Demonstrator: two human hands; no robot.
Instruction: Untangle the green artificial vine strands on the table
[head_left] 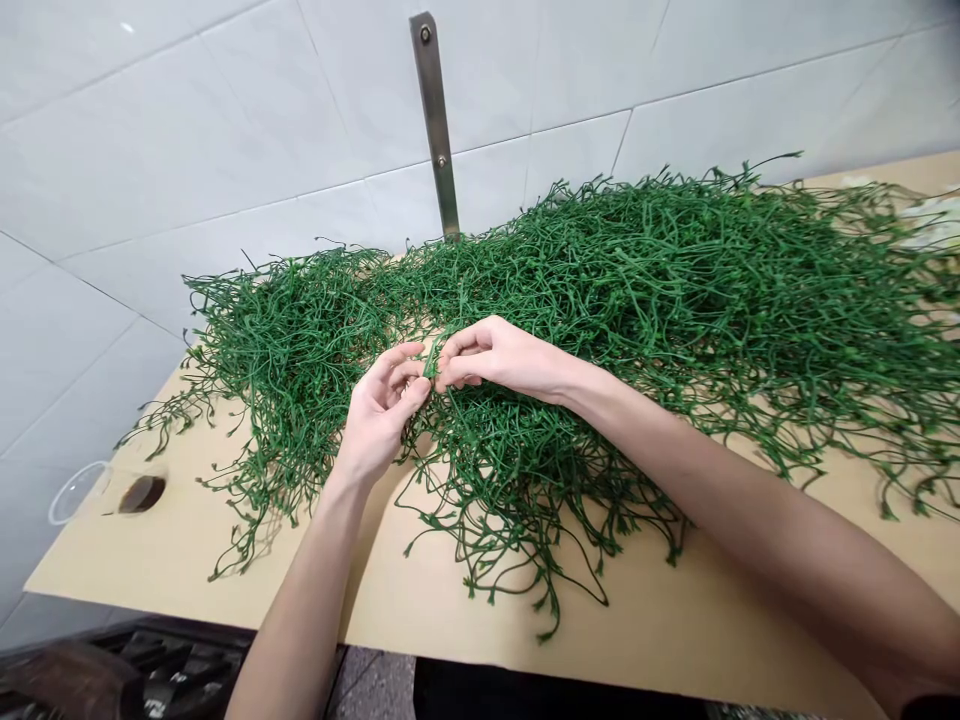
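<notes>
A large tangled heap of thin green plastic plant stems (645, 290) lies spread over a tan tabletop (675, 620). My left hand (379, 415) and my right hand (499, 358) meet at the middle of the heap. Both pinch the same green stem between thumb and fingertips, fingers curled and closed. Loose stem ends hang forward over the table below my hands.
A white tiled wall (187, 150) rises behind the table, with a metal bracket (436, 120) screwed to it. A round hole (141, 494) and a clear plastic rim (75, 490) sit at the table's left end. Pale objects (934, 220) lie at the far right.
</notes>
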